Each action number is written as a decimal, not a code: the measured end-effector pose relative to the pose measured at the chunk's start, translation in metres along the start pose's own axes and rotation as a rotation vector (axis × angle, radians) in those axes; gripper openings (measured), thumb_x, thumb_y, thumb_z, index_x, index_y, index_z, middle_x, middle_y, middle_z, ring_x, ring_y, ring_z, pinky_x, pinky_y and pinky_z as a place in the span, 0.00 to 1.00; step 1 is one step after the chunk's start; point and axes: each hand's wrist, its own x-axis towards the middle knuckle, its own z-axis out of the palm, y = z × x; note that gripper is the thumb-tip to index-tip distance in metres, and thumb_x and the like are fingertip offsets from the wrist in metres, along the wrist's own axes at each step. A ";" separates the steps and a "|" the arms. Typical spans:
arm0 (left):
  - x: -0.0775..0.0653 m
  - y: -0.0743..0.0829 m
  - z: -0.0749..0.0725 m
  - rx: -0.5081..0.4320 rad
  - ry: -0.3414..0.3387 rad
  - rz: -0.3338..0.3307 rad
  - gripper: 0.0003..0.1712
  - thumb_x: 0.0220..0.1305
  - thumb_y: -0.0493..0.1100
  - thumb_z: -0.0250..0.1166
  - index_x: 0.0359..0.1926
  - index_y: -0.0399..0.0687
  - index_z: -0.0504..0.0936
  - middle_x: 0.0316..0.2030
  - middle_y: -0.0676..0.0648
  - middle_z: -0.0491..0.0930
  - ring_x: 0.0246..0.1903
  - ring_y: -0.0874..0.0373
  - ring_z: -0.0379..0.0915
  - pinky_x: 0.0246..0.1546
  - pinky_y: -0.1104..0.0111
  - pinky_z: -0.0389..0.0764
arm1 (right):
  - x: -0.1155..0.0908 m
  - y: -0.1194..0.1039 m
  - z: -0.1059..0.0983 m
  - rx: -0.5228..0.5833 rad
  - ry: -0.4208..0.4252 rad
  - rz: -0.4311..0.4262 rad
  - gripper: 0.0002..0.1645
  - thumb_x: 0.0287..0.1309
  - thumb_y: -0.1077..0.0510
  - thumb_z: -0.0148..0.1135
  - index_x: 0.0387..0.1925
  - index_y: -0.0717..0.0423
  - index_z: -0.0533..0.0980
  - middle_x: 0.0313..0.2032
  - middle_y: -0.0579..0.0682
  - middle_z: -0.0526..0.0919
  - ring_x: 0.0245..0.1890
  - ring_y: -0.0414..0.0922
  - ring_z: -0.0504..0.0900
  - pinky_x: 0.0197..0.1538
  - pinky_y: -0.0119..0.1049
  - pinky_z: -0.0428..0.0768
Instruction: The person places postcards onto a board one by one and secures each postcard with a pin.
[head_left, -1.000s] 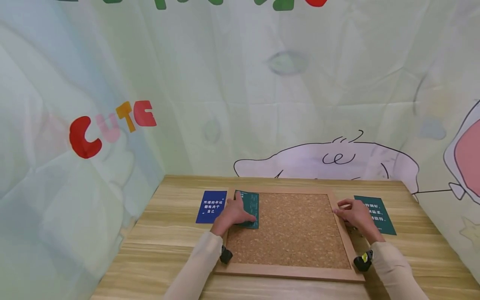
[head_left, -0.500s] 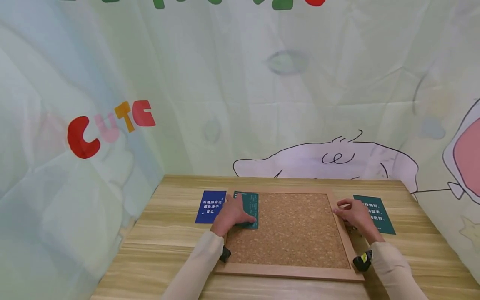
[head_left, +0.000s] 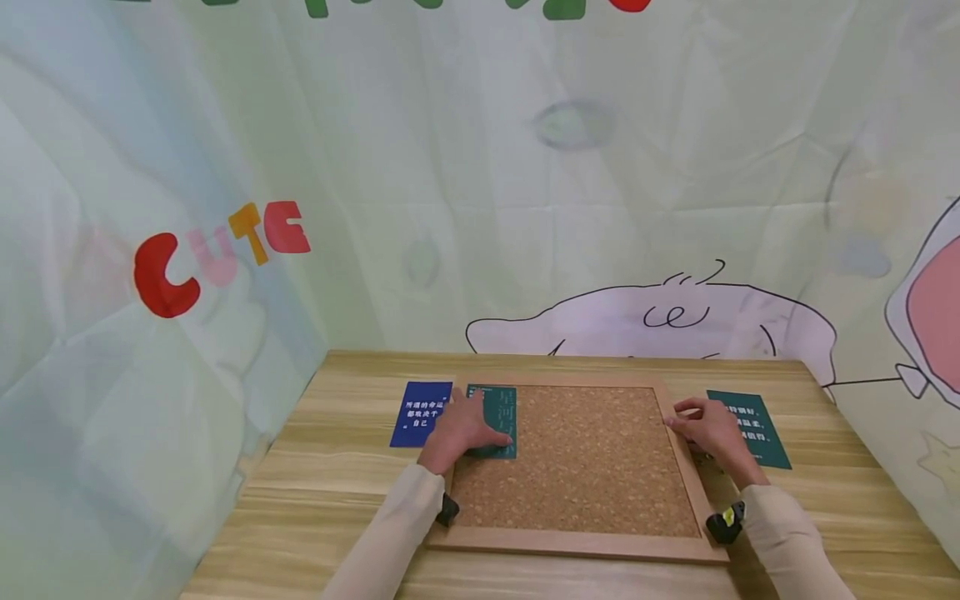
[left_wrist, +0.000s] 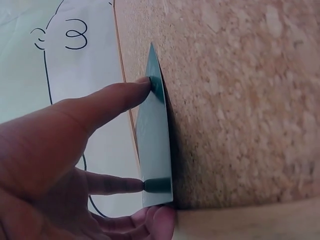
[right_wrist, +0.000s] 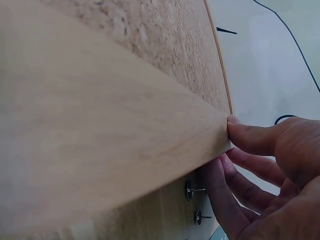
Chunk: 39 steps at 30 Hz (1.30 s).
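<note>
A framed corkboard (head_left: 577, 492) lies on the wooden table. Over its upper left corner is a dark green card (head_left: 500, 412) with light print, slightly bowed up in the left wrist view. My left hand (head_left: 463, 427) spreads over the card; its thumb and a straight finger press on the surface, while other fingers curl at the frame's edge. My right hand (head_left: 708, 429) grips the frame's right side (right_wrist: 200, 135), thumb against the edge and fingers bent just below it. Metal thumbtacks (right_wrist: 196, 190) stand point outward on the table beside those fingers.
A blue card (head_left: 420, 414) with white writing lies left of the board. Another green card (head_left: 761, 429) lies to the right, partly behind my right hand. A printed cloth backdrop (head_left: 450, 208) rises behind the table.
The left fingers have drawn slightly down from the card's top edge, and the card has settled flatter onto the board's corner. The right hand stays in place.
</note>
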 end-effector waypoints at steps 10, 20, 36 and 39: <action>0.001 -0.005 0.000 -0.002 0.013 0.065 0.60 0.51 0.63 0.81 0.74 0.33 0.66 0.73 0.25 0.59 0.68 0.34 0.64 0.65 0.43 0.70 | 0.001 0.001 0.000 -0.007 -0.002 0.014 0.32 0.69 0.51 0.68 0.61 0.73 0.73 0.47 0.69 0.82 0.39 0.53 0.85 0.40 0.44 0.87; 0.002 -0.007 0.002 -0.007 -0.003 0.074 0.60 0.51 0.64 0.80 0.74 0.34 0.67 0.73 0.26 0.58 0.68 0.33 0.64 0.65 0.41 0.70 | 0.000 0.002 0.001 0.006 -0.004 0.014 0.32 0.70 0.51 0.67 0.62 0.72 0.73 0.47 0.69 0.82 0.39 0.53 0.85 0.40 0.44 0.86; 0.002 -0.014 0.004 -0.033 0.032 0.012 0.62 0.44 0.69 0.82 0.75 0.48 0.69 0.71 0.23 0.51 0.68 0.22 0.53 0.62 0.30 0.65 | 0.000 0.006 0.001 0.007 -0.008 -0.023 0.33 0.70 0.51 0.67 0.62 0.74 0.72 0.45 0.68 0.83 0.36 0.49 0.86 0.38 0.44 0.87; 0.002 -0.015 0.004 -0.041 0.026 0.014 0.62 0.45 0.69 0.82 0.76 0.48 0.68 0.71 0.22 0.51 0.68 0.20 0.54 0.60 0.30 0.66 | 0.001 0.007 0.001 0.000 -0.005 -0.021 0.33 0.70 0.51 0.67 0.62 0.73 0.72 0.46 0.68 0.83 0.37 0.50 0.86 0.38 0.43 0.86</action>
